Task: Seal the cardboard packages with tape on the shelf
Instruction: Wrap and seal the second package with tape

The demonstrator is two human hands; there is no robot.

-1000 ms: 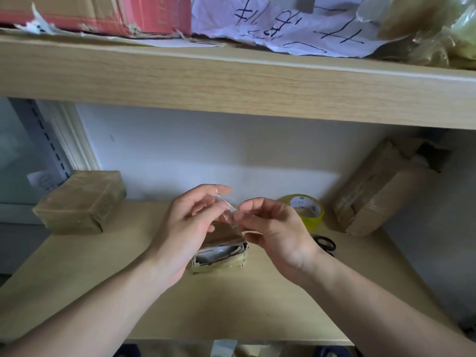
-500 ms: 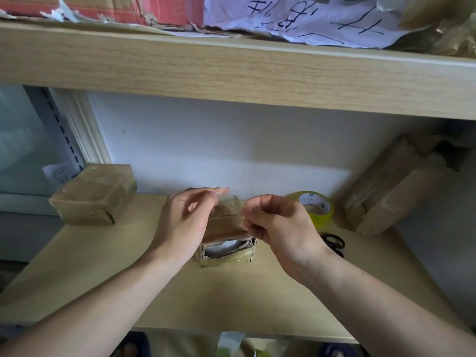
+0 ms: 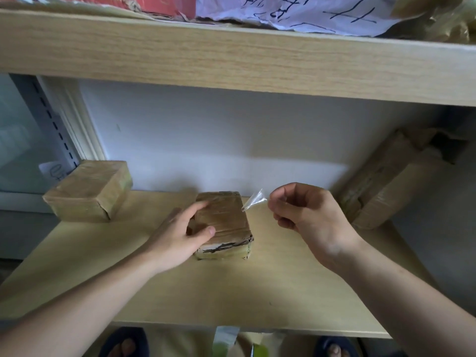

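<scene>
A light wooden shelf (image 3: 257, 292) carries everything here, with a second shelf board (image 3: 231, 57) of the same wood running across above it. On that upper board lie a red-sided cardboard box (image 3: 164, 5) and a crumpled white paper (image 3: 309, 14) with black pen strokes. Leaning against the right wall stands a large cardboard package (image 3: 391, 181), tilted, its top end torn open. At the far left of the lower shelf sits a flat taped package (image 3: 88, 191), well apart from the hands.

In the middle of the shelf lies the small cardboard package (image 3: 222, 222) — flat on the board, its top glossy with tape, its near end showing dark lines and a pale strip. The left hand (image 3: 177, 235) rests on its left side, fingers fairly straight along the top edge and the thumb laid on the top face, steadying rather than gripping it.

The right hand (image 3: 306, 210) hovers just right of the package, above the shelf, its fingers curled and pinching a small scrap of clear tape (image 3: 253, 199) — the scrap pokes out leftward toward the package's far right corner, and it seems not to touch it, though the view is soft there.

Below the shelf edge two feet in dark sandals (image 3: 123, 343) show.
</scene>
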